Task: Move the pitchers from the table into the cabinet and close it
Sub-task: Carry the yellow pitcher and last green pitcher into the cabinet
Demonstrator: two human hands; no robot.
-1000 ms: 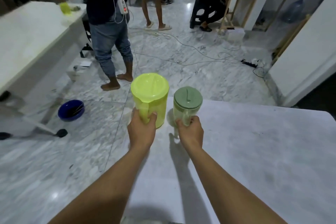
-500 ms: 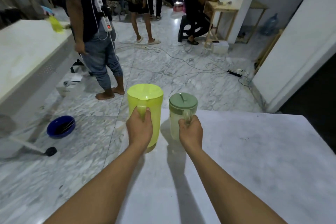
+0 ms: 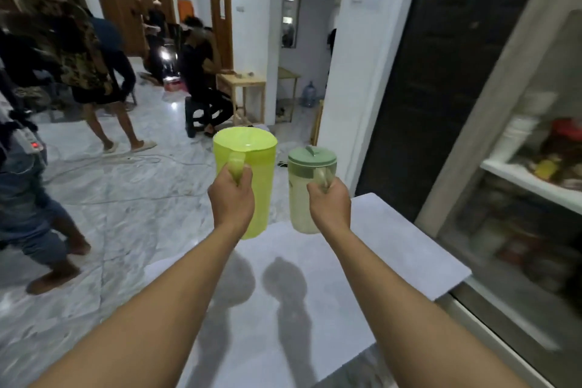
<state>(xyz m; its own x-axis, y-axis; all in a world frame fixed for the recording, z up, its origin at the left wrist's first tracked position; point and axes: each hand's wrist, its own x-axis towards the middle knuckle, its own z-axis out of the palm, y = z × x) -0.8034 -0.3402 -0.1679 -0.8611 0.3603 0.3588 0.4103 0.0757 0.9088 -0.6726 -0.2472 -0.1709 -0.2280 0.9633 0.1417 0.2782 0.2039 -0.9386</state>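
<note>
Both hands were raised in front of the person, each clenched around a pitcher handle. The left hand [image 3: 232, 198] gripped the handle of a tall, translucent lime-yellow plastic pitcher [image 3: 247, 179] with a matching flat lid. The right hand [image 3: 330, 204] gripped the clear handle of a smaller, pale, frosted plastic pitcher with a sage-green lid [image 3: 307, 189]. Both pitchers were upright and held clear of the surface, side by side but not touching, the yellow one on the left. Their two shadows fell on the surface below, nearer the person than the pitchers themselves.

The surface, a pale grey-white marble-patterned tabletop [image 3: 393, 261], extended from the near edge to a rounded far corner just beyond the smaller pitcher. Nothing else was seen resting on its visible part.

On the right stood a cabinet with a pale frame [image 3: 491, 110]. A white shelf [image 3: 532, 181] inside carried blurred, multicoloured items that could not be identified. Whether its front was a glass panel or an open door could not be told. A dark panel [image 3: 441, 72] stood to its left, beside a white pillar [image 3: 352, 72].

The floor [image 3: 126, 214] was white marble with grey veining, crossed by cables. Several persons stood or sat in the far left of the room, one on a dark stool [image 3: 196, 115] next to a small light wooden table [image 3: 248, 88]. A blue water bottle [image 3: 310, 94] sat on the floor beyond it.
</note>
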